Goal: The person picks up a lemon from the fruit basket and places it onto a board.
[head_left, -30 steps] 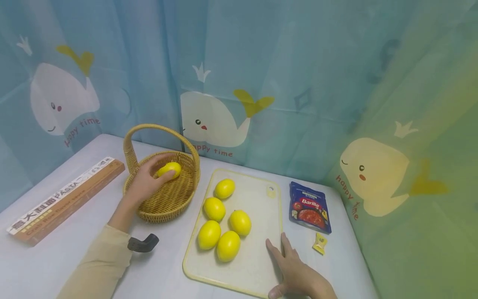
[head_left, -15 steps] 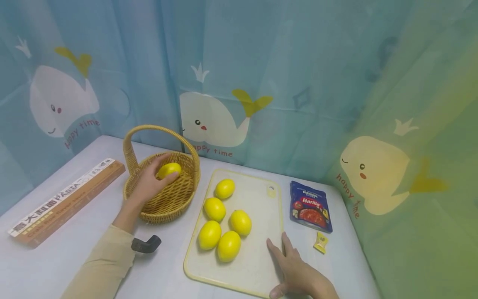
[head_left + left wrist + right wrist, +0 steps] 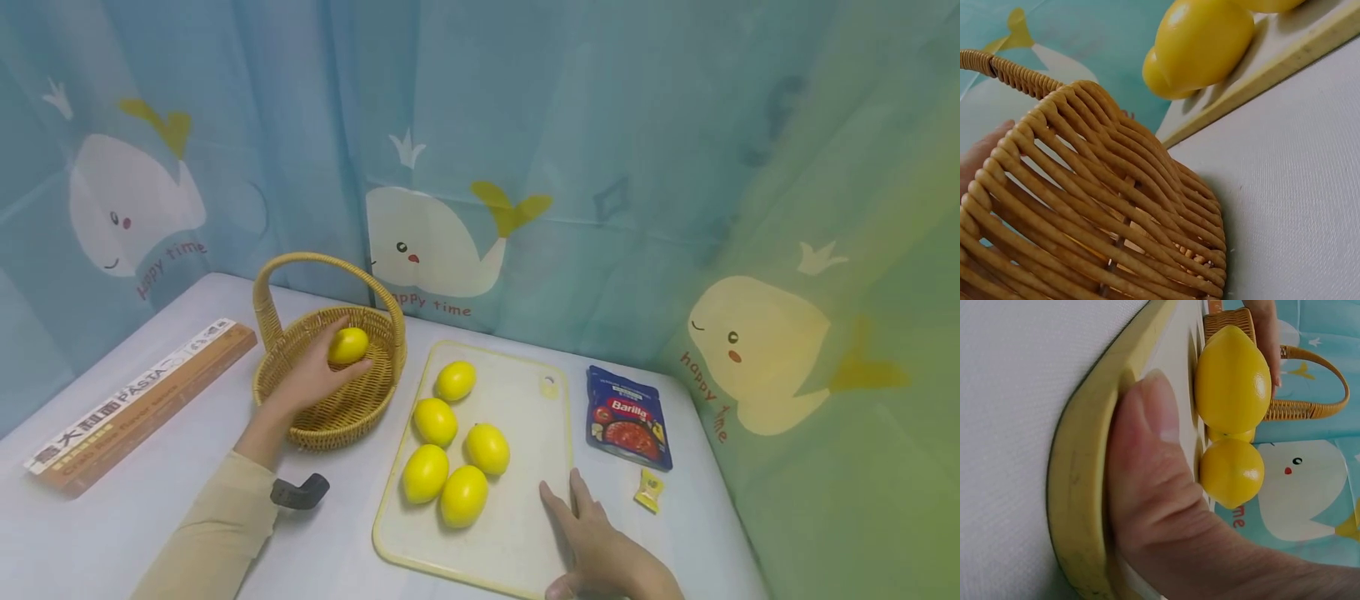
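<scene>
Inside the wicker basket (image 3: 315, 437) lies one yellow lemon (image 3: 349, 345). My left hand (image 3: 309, 377) reaches over the basket's near rim, its thumb spread clear of that lemon and its fingers beside and behind it. From the left wrist, the basket's woven side hides the lemon and most of the hand. Several more lemons (image 3: 464, 497) sit on the left half of a white cutting board (image 3: 525, 417) with a yellow edge. At the board's lower right, my right hand (image 3: 600, 542) rests with fingers spread, its thumb (image 3: 1141, 450) on the board just inside the rim.
Left of the basket lies a long pasta box (image 3: 142, 404). Beyond the board's right side are a blue Barilla sauce pouch (image 3: 628, 417) and a small yellow packet (image 3: 648, 492). A whale-print curtain (image 3: 600, 167) closes off the back and sides.
My left thumb has come away from the lemon, which now lies loose in the basket. The right hand keeps its place on the board. The head view shifts slightly.
</scene>
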Demonstrator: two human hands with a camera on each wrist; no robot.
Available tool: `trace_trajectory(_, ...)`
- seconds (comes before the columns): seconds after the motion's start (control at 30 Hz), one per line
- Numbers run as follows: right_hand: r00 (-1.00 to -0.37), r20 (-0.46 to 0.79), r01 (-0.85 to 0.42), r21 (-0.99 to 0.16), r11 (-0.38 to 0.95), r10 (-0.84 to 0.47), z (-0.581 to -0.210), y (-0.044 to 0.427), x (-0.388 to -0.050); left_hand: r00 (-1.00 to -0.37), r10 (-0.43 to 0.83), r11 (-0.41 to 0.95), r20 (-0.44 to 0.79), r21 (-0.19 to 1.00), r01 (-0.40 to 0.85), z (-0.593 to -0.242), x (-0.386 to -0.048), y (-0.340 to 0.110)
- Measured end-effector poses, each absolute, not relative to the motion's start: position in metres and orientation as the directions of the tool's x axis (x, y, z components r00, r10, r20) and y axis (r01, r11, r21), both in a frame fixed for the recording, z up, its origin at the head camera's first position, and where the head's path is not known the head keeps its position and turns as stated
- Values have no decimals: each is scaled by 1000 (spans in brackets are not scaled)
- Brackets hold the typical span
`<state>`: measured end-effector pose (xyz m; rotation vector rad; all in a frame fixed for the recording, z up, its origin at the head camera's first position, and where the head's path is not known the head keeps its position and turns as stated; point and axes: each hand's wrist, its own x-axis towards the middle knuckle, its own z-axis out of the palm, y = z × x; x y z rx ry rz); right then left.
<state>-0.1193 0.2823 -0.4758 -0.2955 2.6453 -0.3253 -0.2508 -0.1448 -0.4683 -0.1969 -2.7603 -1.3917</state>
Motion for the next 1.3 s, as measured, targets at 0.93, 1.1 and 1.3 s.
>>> trace_trajectory(0.93,-870,-419,-152,-276,949,-261,-476,282,-119,-995,85,750,46,654,94,-475,-245,-144)
trace_trajectory(1.1,-870,-417,-156,-272,950,-263,-476,282,-119,-994,83,756,65,646,105,-476,-247,-145)
trace_trajectory(1.3,-869,-409,-172,-277,945,-278,-476,283,-119,-994,90,754,55,649,104,-478,-249,-145)
